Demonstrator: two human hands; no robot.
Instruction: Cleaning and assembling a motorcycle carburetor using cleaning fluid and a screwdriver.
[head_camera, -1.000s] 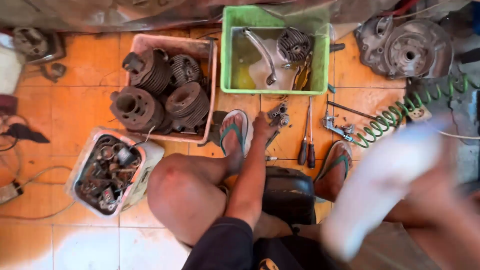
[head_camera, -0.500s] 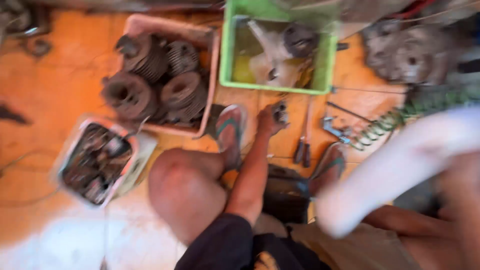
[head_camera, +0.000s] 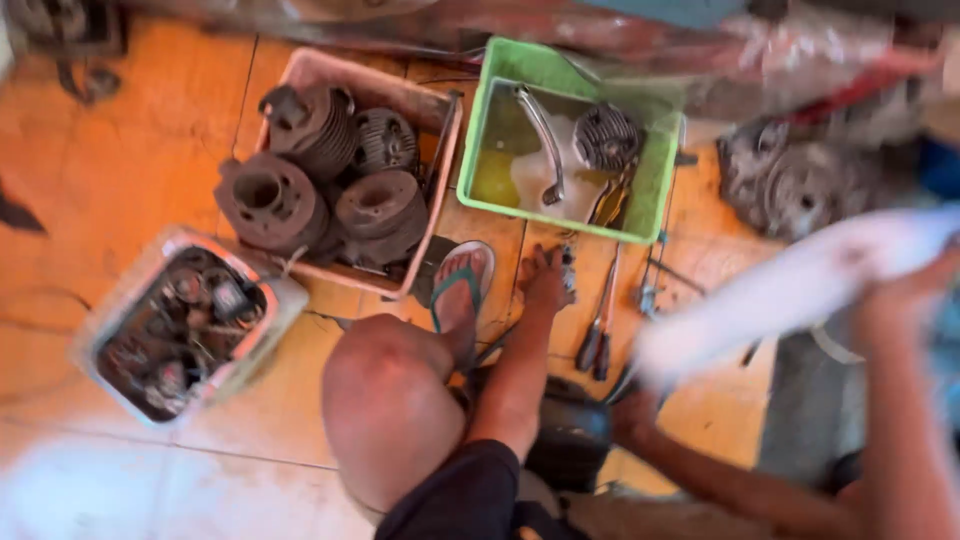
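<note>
My left hand (head_camera: 543, 278) reaches down between my knees to the orange tiled floor, its fingers closed on a small grey metal part (head_camera: 569, 268) just in front of the green tub (head_camera: 478, 150). My right hand (head_camera: 897, 292) is raised at the right edge and grips a long white object (head_camera: 790, 292). That object is too blurred to identify. My left foot in a green sandal (head_camera: 462, 285) rests beside the left hand.
The green tub holds yellowish liquid, a bent metal lever (head_camera: 541, 135) and a finned cylinder head (head_camera: 606, 136). A pink crate (head_camera: 440, 110) carries several rusty engine cylinders. A white tub (head_camera: 268, 300) of small parts stands at left. Screwdrivers (head_camera: 598, 335) lie on the tiles, and an engine casing (head_camera: 790, 185) sits at right.
My right hand has lifted the white object higher and further right. My left hand stays on the small metal part. The view has shifted slightly.
</note>
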